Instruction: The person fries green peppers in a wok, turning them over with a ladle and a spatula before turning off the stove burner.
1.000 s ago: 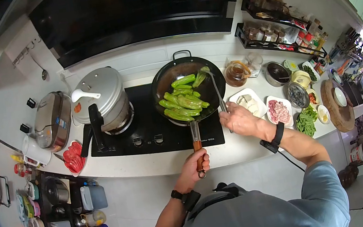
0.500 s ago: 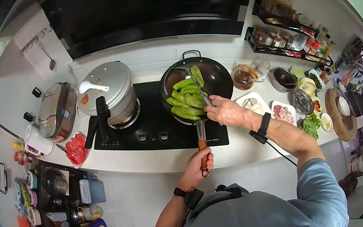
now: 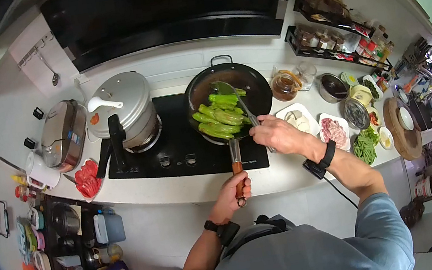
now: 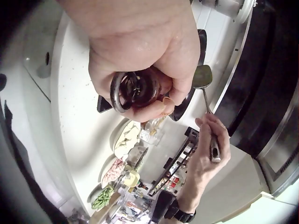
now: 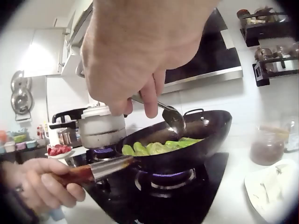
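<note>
A black wok (image 3: 253,86) (image 5: 205,135) holding several green peppers (image 3: 219,116) (image 5: 154,148) sits on the right burner of the black stove (image 3: 173,147). My left hand (image 3: 235,193) (image 4: 140,70) (image 5: 44,179) grips the wok's wooden handle (image 3: 237,172) (image 5: 74,173) by its end. My right hand (image 3: 275,134) (image 5: 135,60) (image 4: 210,154) holds a metal spatula (image 3: 242,105) (image 5: 170,115) (image 4: 203,79), whose blade hovers over the peppers at the wok's far side.
A pressure cooker (image 3: 124,107) sits on the left burner, a rice cooker (image 3: 61,136) beyond it. Sliced tomatoes (image 3: 87,182) lie front left. Right of the wok are a jar (image 3: 283,86), plates of tofu (image 3: 299,120) and meat (image 3: 333,130), and green beans (image 3: 365,146).
The right hand swung the spatula from the wok's right rim across the peppers, lifted one, and now it lies back among the others. The left hand kept its grip on the handle.
</note>
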`<state>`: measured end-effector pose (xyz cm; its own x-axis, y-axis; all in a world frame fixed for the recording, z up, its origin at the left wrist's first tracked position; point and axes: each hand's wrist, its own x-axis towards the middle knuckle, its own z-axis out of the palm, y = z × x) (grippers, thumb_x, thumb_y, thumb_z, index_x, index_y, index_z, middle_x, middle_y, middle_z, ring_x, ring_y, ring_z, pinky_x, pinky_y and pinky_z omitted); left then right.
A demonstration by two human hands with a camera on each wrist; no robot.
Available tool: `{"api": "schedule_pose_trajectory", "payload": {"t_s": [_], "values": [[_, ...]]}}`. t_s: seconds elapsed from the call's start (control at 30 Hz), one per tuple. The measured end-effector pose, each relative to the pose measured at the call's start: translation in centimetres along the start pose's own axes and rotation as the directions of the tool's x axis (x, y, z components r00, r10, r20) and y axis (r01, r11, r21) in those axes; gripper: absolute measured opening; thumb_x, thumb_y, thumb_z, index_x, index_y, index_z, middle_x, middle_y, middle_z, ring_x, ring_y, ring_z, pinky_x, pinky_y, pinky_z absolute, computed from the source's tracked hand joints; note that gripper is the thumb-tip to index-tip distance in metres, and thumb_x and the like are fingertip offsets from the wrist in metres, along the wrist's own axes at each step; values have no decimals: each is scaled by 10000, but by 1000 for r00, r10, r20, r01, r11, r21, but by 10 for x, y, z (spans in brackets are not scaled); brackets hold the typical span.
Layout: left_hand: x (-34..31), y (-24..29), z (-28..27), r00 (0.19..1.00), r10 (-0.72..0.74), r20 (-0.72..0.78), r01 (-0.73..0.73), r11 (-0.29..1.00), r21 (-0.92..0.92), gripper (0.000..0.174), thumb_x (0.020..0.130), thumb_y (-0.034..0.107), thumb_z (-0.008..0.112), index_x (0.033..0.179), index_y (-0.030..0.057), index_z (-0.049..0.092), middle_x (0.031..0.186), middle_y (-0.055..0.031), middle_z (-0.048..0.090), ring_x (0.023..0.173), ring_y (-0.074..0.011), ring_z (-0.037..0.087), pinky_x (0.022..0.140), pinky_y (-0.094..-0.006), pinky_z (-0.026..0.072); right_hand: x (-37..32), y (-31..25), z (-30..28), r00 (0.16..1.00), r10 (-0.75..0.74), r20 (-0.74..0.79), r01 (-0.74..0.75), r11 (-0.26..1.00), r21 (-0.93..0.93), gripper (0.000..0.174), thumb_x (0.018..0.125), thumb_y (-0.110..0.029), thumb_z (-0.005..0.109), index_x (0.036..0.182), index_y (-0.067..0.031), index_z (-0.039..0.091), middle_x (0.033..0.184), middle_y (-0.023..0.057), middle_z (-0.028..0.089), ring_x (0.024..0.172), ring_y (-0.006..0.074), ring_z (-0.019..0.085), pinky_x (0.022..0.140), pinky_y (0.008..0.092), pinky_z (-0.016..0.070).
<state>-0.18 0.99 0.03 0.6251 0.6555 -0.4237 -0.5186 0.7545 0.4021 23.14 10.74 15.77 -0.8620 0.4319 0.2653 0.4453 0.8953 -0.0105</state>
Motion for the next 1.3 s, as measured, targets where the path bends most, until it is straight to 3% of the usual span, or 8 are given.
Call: {"api": "schedule_pose_trajectory", "payload": {"t_s": [0.43,0.7,0.77,0.83,0.87,0.97,1.07,1.3], "values": [[6,-1,-11,1000,-20,11,20,1000,0,160,1049,259,615,978,119,583,778,8,589,574,-97,504,474,-244,414,-19,15,40,996,84,5,-84,996,-43,181,742,-77,716,918,-45,692,1188,91,675,1028,302,682,1091,463,475],[6,2,-13,998,-36,54,37,999,-15,165,1054,267,608,983,122,574,776,10,581,562,-103,503,456,-252,406,-7,-23,23,998,35,-43,-25,977,212,177,907,-185,745,864,-34,664,1072,121,701,945,329,686,992,463,520],[5,4,-12,999,-40,24,40,999,0,244,1027,305,637,894,108,585,718,-2,589,527,-120,549,426,-258,418,-4,-23,21,998,26,-65,-10,974,227,150,901,-149,743,878,-31,654,1057,124,705,922,340,684,987,464,520],[0,8,-7,999,-37,26,37,999,-2,240,1031,302,633,901,106,586,727,-1,592,539,-118,555,439,-262,427,1,-19,19,969,153,-194,-109,969,220,126,892,-102,745,922,-27,648,1044,121,701,916,349,682,989,464,520],[-2,9,-5,999,-42,33,42,999,2,236,1034,299,629,908,105,587,736,-1,596,552,-116,560,452,-266,436,1,-16,17,972,171,-163,-133,966,221,148,839,-47,764,966,-25,691,1120,118,698,963,339,681,1019,452,532],[5,5,-11,999,-14,37,15,999,-37,234,1040,300,622,918,103,591,756,-3,606,575,-113,571,478,-271,452,1,-3,18,990,72,-121,-59,992,112,291,718,-27,776,979,-38,648,1155,118,672,969,348,670,1040,479,502],[1,10,-15,991,-85,107,85,996,2,230,1045,299,615,927,103,593,765,-5,609,579,-112,569,491,-271,460,3,-2,21,985,98,-143,-86,992,91,343,655,-24,771,973,-48,648,1202,113,653,989,345,668,1064,479,496],[3,12,-19,989,-87,118,85,996,19,214,1050,289,609,942,105,592,767,-3,604,596,-115,568,520,-279,473,5,1,31,990,120,-74,-113,989,97,313,666,-27,763,958,-48,653,1159,107,658,963,345,669,1062,476,499]]}}
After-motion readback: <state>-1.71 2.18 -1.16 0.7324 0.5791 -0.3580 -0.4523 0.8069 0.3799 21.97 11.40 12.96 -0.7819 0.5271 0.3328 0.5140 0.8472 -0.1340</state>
